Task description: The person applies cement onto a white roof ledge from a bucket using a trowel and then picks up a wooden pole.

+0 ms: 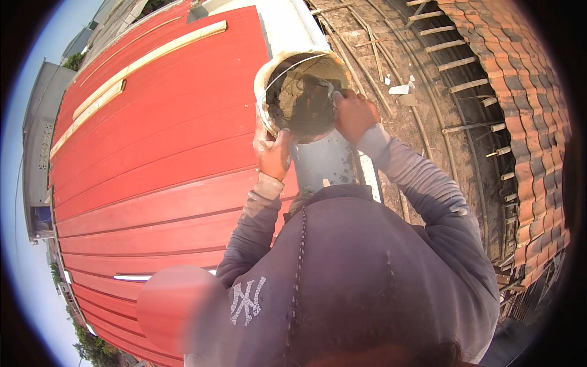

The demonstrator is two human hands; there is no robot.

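Note:
I hold a cream bucket [268,73] tilted in front of me, with grey wet mortar-like material [296,107] inside and a thin wire handle across its top. My left hand [273,150] is closed on the lower left of the bucket's rim. My right hand [358,116] is closed at the right of the rim, its thumb by a small grey piece inside that I cannot make out clearly. Below the bucket runs a pale, spotted ledge [324,164], partly hidden by my dark sleeves and top.
A red metal roof [153,122] with pale planks [165,46] spreads to my left. To my right, lower down, lie dirt, long poles and white scraps [398,89], beside an orange tiled roof [526,122] with exposed rafters. A white surface [290,21] continues beyond the bucket.

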